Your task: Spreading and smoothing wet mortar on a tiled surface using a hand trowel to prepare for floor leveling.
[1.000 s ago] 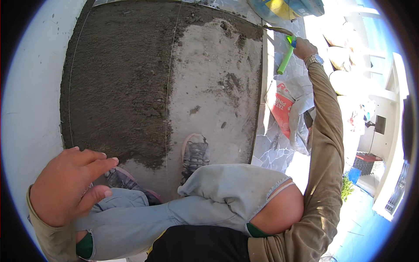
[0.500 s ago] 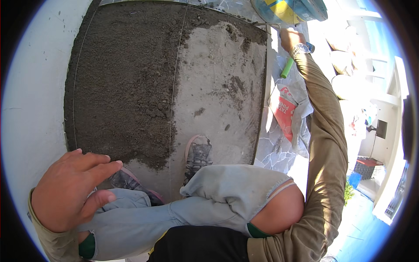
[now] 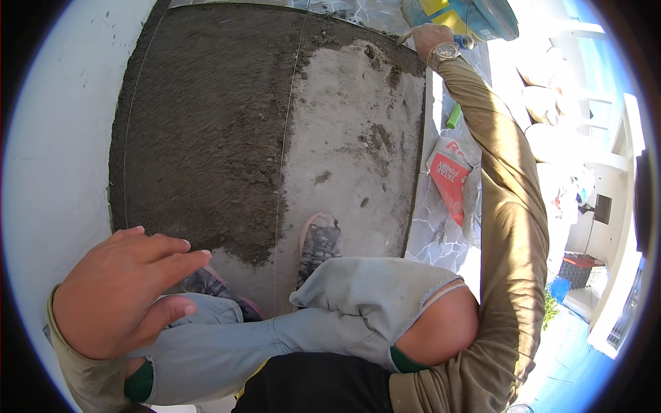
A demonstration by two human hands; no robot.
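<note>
The dark mortar is the largest thing on the floor, lying between the white wall and a bare strip of pale floor, ahead of the person's shoes. The work looks partly done, by my judgement: the left side is covered, and a thin band reaches across the far end, while most of the right strip is uncovered, with only scattered clumps and smears. The mortar looks damp, grainy and fairly even, rougher along its right side and ragged at its near edge.

On the paving to the right, a blue and yellow bucket stands at the far corner, and a crumpled red and white bag lies nearer. The left hand hangs empty over the left leg, fingers loosely spread. The right hand, near the bucket, is closed around a blue-ended tool; its working end is mostly hidden, so I cannot tell its kind. A short green bar lies near the bag. Thinnest is the string running near the mortar's right edge.
</note>
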